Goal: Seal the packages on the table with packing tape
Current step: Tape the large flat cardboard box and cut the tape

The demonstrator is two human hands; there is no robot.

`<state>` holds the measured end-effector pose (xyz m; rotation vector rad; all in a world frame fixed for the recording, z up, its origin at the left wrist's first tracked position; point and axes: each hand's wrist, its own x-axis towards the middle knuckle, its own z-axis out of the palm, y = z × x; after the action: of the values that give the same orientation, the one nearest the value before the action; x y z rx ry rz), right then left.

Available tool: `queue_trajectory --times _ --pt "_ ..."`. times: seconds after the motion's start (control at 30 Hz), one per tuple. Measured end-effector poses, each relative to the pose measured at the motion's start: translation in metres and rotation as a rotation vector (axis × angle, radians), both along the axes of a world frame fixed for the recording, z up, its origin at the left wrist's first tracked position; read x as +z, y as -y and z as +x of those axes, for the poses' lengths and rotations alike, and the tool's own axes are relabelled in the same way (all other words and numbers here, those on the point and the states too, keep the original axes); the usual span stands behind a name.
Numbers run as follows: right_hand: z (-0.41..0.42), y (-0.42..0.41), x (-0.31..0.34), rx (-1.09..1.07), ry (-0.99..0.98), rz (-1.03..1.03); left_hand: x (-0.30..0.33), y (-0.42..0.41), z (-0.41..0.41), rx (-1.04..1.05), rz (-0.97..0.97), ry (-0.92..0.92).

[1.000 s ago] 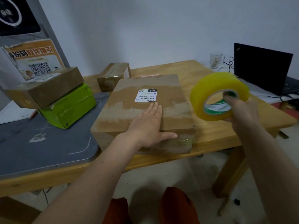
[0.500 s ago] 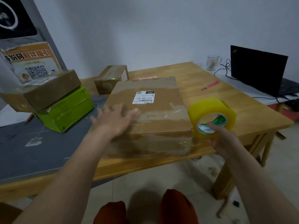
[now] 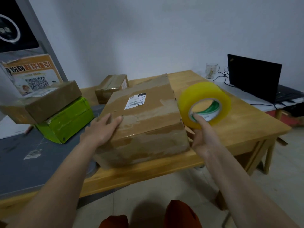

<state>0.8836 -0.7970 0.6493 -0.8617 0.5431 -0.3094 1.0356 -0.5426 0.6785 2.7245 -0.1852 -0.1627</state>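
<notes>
A large brown cardboard box point(image 3: 148, 112) with a white shipping label lies on the wooden table point(image 3: 238, 122), its near end tilted and overhanging toward me. My left hand point(image 3: 102, 129) rests on its near left corner, fingers straight across the top edge. My right hand point(image 3: 204, 135) holds a yellow roll of packing tape point(image 3: 204, 102) just right of the box, with a finger hooked inside the core.
A green box point(image 3: 65, 122) with a brown box point(image 3: 46, 101) stacked on it sits on a grey mat point(image 3: 24, 162) at left. A small brown box point(image 3: 111, 86) stands behind. A glass mug point(image 3: 211, 69) and a black laptop point(image 3: 253, 76) are at far right.
My left hand slid from the box top's middle to its near left corner. The tape roll came down and in beside the box. The box has turned and its near end has lifted.
</notes>
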Motion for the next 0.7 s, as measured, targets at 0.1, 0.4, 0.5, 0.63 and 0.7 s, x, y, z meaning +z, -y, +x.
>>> queue_trajectory --times 0.1,0.4,0.5,0.63,0.7 --pt "0.01 0.002 0.055 -0.073 0.032 -0.286 0.0 0.003 -0.006 -0.011 -0.368 -0.06" --pt "0.053 -0.032 0.176 0.01 0.129 -0.89 0.008 0.038 -0.054 -0.157 -0.843 -0.198" --pt "0.068 -0.057 0.182 0.059 0.122 -1.069 0.056 0.036 -0.048 -0.374 -1.146 0.134" --pt "0.078 -0.078 0.184 0.078 0.109 -1.244 0.102 0.027 -0.036 -0.461 -1.164 0.227" --pt "0.08 -0.076 0.188 0.05 0.092 -1.342 0.104 0.018 -0.029 -0.472 -1.062 0.214"
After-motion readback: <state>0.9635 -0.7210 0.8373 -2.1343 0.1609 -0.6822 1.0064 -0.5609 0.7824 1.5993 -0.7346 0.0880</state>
